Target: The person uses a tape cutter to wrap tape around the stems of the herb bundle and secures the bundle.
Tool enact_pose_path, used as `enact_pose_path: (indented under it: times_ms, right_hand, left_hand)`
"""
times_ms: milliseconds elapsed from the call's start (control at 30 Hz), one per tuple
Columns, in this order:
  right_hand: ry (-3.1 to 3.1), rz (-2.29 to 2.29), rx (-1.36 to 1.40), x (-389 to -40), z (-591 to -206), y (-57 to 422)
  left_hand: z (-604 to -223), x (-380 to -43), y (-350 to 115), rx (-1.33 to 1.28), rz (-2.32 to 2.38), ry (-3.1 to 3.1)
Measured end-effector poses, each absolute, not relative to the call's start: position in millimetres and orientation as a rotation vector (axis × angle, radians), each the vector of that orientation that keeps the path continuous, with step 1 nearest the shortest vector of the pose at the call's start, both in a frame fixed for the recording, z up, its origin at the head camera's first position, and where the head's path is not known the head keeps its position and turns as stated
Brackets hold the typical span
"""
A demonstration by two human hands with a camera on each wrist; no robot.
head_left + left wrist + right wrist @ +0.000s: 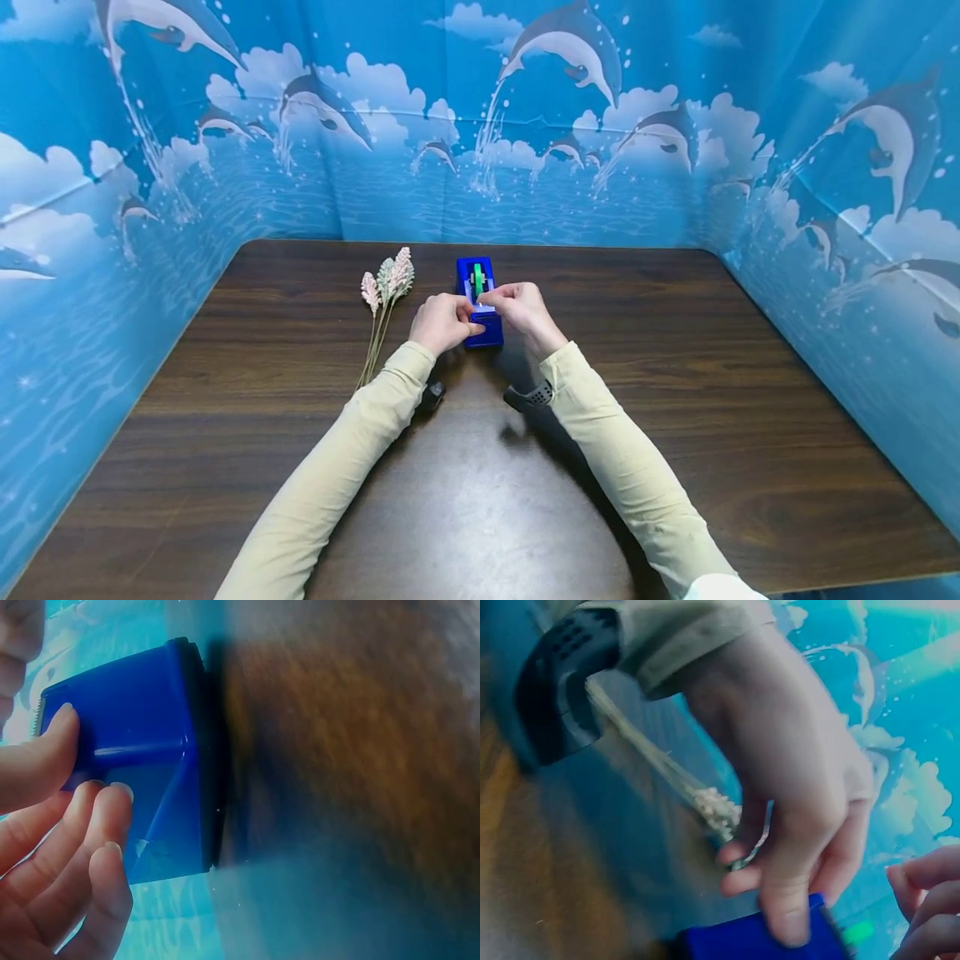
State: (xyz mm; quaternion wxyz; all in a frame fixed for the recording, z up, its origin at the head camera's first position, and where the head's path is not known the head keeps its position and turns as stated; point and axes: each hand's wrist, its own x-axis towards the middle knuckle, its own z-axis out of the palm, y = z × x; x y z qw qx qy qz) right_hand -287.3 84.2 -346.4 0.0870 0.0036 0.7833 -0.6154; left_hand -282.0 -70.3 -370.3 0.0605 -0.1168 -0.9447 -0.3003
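A blue tape dispenser [489,332] with a green wheel [477,278] stands upright near the back of the table. My left hand [441,323] grips its near end, the thumb pressed to the blue body and the other fingers curled at its left side, as the left wrist view shows. The right hand [525,312] is over the dispenser, thumb and forefinger pinched together at the tape end by the toothed cutter [37,718]. The tape between those fingertips is too small to make out. In the right wrist view only some right-hand fingers [934,900] show, at the right edge.
Pale pink and green artificial flowers [386,282] on thin stems lie left of the dispenser, partly behind the left sleeve. Black devices are strapped at both wrists. A blue dolphin curtain [390,200] surrounds the dark wooden table [637,333] at back and sides.
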Motion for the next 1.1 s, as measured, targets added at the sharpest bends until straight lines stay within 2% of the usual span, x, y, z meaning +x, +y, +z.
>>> enact_pose_path:
  times_ms: [400, 1100]
  right_hand:
    - [2.305, -1.808, 0.025, -280, -365, 91]
    - [2.420, -1.681, -0.151, -249, -360, 99]
  left_hand:
    - [-373, -289, -70, -0.329, -0.925, -2.846]
    - [-371, -308, -67, -0.177, -0.923, -2.865]
